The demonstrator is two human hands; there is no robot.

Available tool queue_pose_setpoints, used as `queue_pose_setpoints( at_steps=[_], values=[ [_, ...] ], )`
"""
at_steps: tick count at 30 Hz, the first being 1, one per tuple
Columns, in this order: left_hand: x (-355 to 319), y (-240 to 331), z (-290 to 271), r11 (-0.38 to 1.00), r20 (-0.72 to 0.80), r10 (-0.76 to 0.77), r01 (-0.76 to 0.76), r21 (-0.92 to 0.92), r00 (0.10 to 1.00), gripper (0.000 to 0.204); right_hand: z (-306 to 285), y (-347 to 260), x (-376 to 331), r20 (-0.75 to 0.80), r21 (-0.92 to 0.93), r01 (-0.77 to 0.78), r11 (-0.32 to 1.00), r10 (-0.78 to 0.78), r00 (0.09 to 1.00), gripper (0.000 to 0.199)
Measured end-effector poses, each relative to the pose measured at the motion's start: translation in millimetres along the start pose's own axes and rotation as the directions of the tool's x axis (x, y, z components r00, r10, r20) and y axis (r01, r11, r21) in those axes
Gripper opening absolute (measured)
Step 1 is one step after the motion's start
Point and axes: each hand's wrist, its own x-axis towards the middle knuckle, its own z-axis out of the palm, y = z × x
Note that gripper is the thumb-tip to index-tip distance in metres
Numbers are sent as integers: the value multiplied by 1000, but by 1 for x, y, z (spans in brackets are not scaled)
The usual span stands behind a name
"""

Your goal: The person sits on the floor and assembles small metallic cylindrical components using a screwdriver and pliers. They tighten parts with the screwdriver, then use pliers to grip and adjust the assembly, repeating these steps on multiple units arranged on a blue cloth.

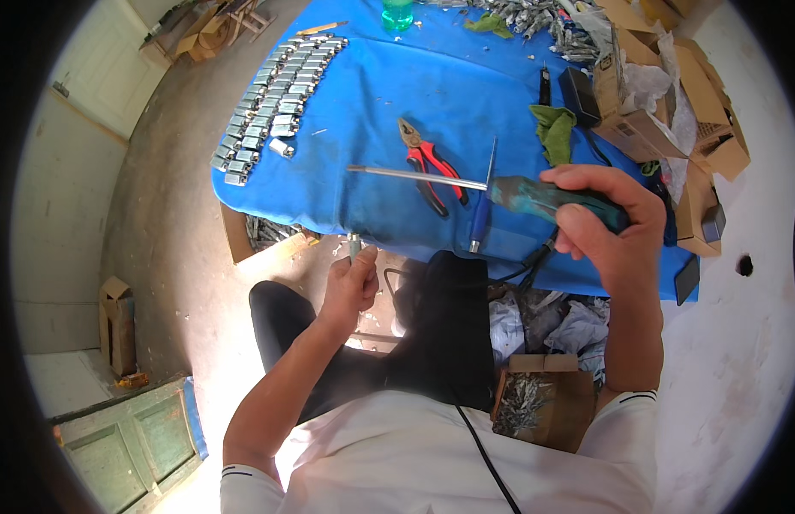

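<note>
My right hand (613, 212) is wrapped round the dark teal handle of a screwdriver (530, 195), held over the right part of the table. Its long steel shaft points left, across red-and-black pliers (427, 164) that lie on the blue cloth. Beneath the shaft lies a thin pointed tool with a blue handle (479, 224). At the table's front edge my left hand (350, 287) grips a small silver metal piece (354, 246), upright, its lower part hidden by my fingers. Similar small metal pieces (273, 107) stand in rows along the table's left side, one (282, 148) slightly apart.
A blue cloth (372, 103) covers the table. Far right are a heap of metal parts (539, 26), cardboard boxes (629, 128), a green rag (552, 133) and a black box-shaped device (579, 94). A green container (397, 13) stands at the back. Below sits an open carton of metal parts (526, 403).
</note>
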Motion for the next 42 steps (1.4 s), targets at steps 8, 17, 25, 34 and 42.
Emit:
queue_pose_setpoints(
  at_steps=[8,17,25,34,42],
  values=[
    [18,29,13,999,89,28,-26,-27,996,44,6,-8,4,-72,-46,56,997,-59,996,18],
    [28,7,1,989,113,-29,45,-138,993,43,14,-21,8,-48,-202,170,965,-183,982,13],
    [32,11,-1,972,169,-41,79,-223,985,44,36,-17,31,125,-300,428,852,-410,904,11],
    [32,16,-11,952,297,-90,170,-256,951,45,59,-17,52,299,-315,509,802,-425,854,13],
    [34,16,-13,932,352,-103,214,-293,930,48,67,-26,60,302,-374,503,779,-411,860,12]
  ],
)
